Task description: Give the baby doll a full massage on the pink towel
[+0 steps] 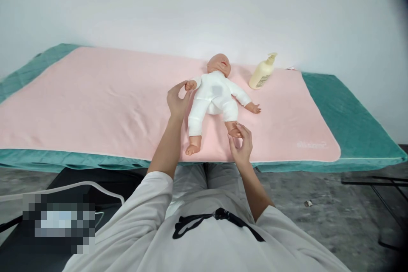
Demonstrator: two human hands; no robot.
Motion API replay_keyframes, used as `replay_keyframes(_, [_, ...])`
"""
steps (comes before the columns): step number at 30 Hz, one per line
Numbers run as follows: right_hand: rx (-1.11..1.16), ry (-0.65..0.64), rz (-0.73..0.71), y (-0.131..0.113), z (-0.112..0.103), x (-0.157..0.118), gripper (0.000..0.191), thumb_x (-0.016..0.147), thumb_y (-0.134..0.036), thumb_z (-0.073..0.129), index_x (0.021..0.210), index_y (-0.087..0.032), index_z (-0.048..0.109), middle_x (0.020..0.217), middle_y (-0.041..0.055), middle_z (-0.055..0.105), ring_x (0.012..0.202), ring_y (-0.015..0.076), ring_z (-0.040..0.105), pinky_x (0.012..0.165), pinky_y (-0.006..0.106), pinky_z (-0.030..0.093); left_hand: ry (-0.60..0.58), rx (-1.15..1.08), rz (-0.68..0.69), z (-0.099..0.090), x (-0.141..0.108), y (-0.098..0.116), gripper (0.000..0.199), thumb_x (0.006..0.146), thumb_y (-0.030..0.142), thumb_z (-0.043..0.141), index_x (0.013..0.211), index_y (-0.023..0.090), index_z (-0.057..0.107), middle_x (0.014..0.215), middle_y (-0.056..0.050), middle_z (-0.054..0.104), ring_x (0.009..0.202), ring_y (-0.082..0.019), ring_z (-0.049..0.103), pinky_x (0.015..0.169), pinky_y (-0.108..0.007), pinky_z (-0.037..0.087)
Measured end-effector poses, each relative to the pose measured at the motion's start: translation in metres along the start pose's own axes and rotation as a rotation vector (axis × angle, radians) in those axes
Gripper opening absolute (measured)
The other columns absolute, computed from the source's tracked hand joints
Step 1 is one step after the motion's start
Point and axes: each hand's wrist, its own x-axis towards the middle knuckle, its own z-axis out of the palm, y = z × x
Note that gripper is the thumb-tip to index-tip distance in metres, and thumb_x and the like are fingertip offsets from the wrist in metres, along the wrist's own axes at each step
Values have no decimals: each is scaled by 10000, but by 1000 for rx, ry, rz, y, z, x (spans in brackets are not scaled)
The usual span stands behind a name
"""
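A baby doll (213,93) with a white cloth body lies on its back on a pink mat (134,102), head toward the wall. My left hand (178,98) is at the doll's hand on the left, its thumb and fingers closed around that small hand. My right hand (241,143) has the doll's foot on the right between thumb and fingers. The doll's other arm lies stretched out to the right, and its other foot rests near the mat's front edge. Right of the doll's head, a cream pump bottle (262,74) stands on the mat.
Under the mat is a green padded cover (353,123), showing at both ends. A white wall (191,8) rises behind. Below the front edge are a black chair-like object at lower left and black metal legs (382,182) at right.
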Motion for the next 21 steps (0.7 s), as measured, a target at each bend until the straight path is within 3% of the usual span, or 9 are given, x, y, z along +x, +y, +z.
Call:
replay_keyframes(8, [19,31,-29,-2,11,16,498,893,-198,628,1366,-267,488,1229,109,618,1189,230,611,985,436,565,-129,50,150,6,-5,1,304,857,338,686,1147,247,698,1183,-42,728,1130,-224,663,1054,-398,468])
replay_keyframes(21, [32,45,-25,1,14,29,455,898,-240,622,1337,-260,503,1240,108,617,1201,235,601,1020,465,537,-207,53,283,9,-4,-4,245,862,320,674,1094,255,716,1157,-27,740,1110,-211,678,1024,-397,486])
